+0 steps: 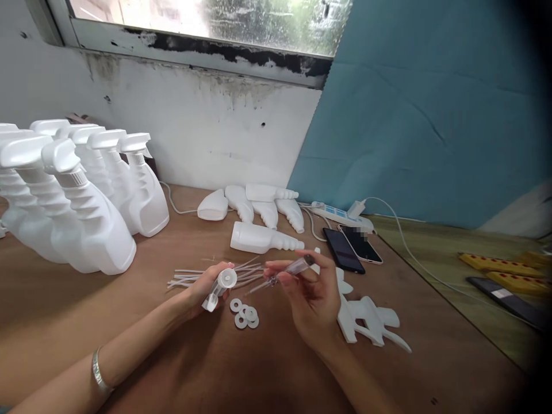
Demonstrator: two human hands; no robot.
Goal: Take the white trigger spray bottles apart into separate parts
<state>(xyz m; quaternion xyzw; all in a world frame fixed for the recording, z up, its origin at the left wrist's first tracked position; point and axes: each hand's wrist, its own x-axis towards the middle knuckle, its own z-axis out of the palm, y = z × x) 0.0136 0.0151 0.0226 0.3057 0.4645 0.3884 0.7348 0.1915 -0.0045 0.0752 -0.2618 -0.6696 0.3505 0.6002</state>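
My left hand (204, 287) is closed around a white trigger spray head (226, 280), its round end facing me. Between the fingers of my right hand (317, 310) is a slim tool with a clear handle (297, 266). Its butt is dark, and its thin shaft points down and left toward the spray head without touching it. I cannot tell exactly which kind of tool it is. Just below the hands lies a small group of white ring washers (241, 321). Several thin white tubes (183, 279) lie behind my left hand, partly covered by it.
Assembled white spray bottles (103, 230) stand at the left. White empty-looking bottles (256, 237) lie toward the wall. White trigger pieces (366, 316) rest right of my right hand. Two phones (344, 250) lie by a power strip (340, 215) with a cable (409, 253).
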